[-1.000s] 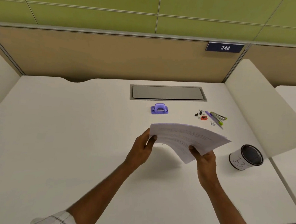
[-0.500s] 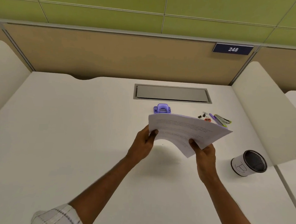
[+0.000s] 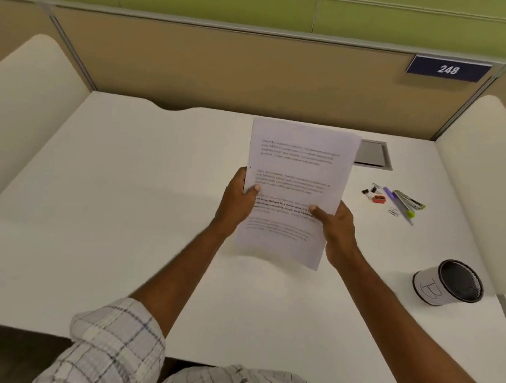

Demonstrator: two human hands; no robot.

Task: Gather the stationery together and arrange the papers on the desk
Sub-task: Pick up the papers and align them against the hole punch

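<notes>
Papers (image 3: 297, 176): a thin stack of white rectangular sheets with printed text. It is being held raised above the smooth white desk (image 3: 126, 213), printed face toward the camera and tilted slightly.

Left hand (image 3: 239, 199): it is gripping the stack's left edge, with the thumb lying across the front and the fingers curled behind.

Right hand (image 3: 337, 226): it is gripping the lower right edge, with the thumb pressing on the print and the fingers hidden behind the sheets.

Stationery is lying on the desk in a loose cluster to the right of the papers:
- black binder clips (image 3: 369, 190)
- a small red-orange block (image 3: 378, 199)
- a slim purple pen (image 3: 393, 198) with a green end
- a grey-and-green stapler (image 3: 408, 200)
- bent-wire paper clips (image 3: 394, 211)

A cylindrical cup (image 3: 447, 284), black mesh with a white paper wrap, is standing nearer the front edge, well apart from the cluster.

A flat grey metal hatch (image 3: 372, 154) is showing past the stack's upper right corner.
</notes>
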